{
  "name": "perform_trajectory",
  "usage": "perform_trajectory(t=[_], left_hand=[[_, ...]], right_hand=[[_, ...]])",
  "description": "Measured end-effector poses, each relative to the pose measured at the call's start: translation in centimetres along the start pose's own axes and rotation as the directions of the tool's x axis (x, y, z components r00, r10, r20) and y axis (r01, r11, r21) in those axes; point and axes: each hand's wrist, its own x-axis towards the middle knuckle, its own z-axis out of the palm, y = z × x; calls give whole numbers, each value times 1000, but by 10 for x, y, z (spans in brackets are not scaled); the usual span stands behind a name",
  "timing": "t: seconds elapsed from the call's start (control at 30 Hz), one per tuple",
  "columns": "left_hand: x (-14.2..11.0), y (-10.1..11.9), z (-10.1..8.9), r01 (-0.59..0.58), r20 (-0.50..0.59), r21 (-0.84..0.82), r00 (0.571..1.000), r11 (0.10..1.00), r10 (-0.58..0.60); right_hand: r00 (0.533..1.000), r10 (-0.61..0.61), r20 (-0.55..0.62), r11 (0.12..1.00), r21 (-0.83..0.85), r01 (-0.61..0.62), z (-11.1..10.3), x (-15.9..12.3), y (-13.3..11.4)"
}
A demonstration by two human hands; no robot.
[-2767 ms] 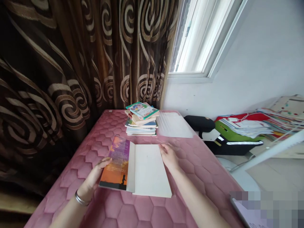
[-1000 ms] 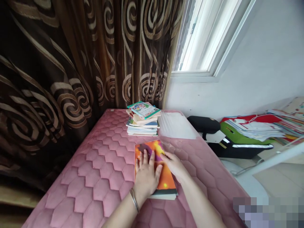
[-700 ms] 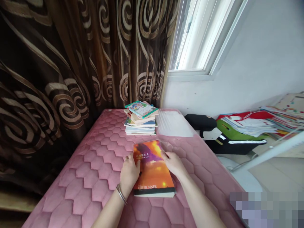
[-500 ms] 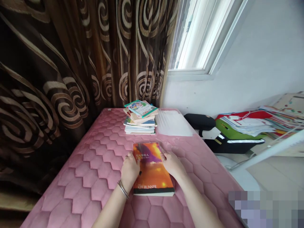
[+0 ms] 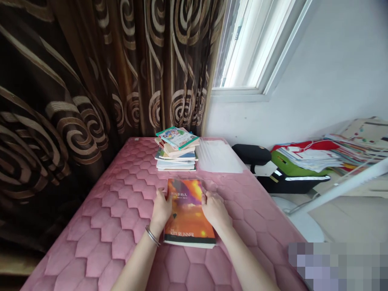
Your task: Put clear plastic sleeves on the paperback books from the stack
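Observation:
A thick paperback book (image 5: 189, 216), with an orange and purple cover reading "THE KITE RUNNER", lies face up on the pink quilted mattress (image 5: 121, 226). My left hand (image 5: 161, 208), a bangle on its wrist, grips the book's left edge with the thumb at the cover. On the opposite edge, my right hand (image 5: 216, 208) is closed with its thumb and bent fingers against the cover's side. Fingertips of both hands are partly hidden. Beyond the paperback stands an uneven stack of books (image 5: 176, 153), topped by a green-bordered one.
Clear plastic sheets (image 5: 222, 157) lie right of the stack. Dark patterned curtains (image 5: 85, 89) hang along the left and back. Right of the mattress are a black box with a green top (image 5: 291, 171), papers and a slanted white pole (image 5: 342, 188).
My left hand has slid outward to the book's left edge, uncovering more of the cover. The right hand stays at its edge, and the view has shifted slightly.

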Motion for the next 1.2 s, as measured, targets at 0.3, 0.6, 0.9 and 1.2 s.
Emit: perform_trajectory(t=[0.3, 0.6, 0.9, 1.2], left_hand=[[13, -18, -4, 141, 53, -191, 990, 971, -133], [3, -21, -10, 272, 255, -603, 956, 750, -142], [8, -19, -8, 194, 218, -634, 974, 749, -68], [0, -8, -12, 186, 252, -652, 968, 735, -21]], right_hand=[[1000, 28, -2, 991, 128, -27, 8, 3, 0], [997, -2, 78, 989, 147, -10, 8, 5, 2], [997, -12, 75, 992, 122, 2, 1, -2, -7], [995, -18, 98, 950, 312, -14, 0, -2, -6]])
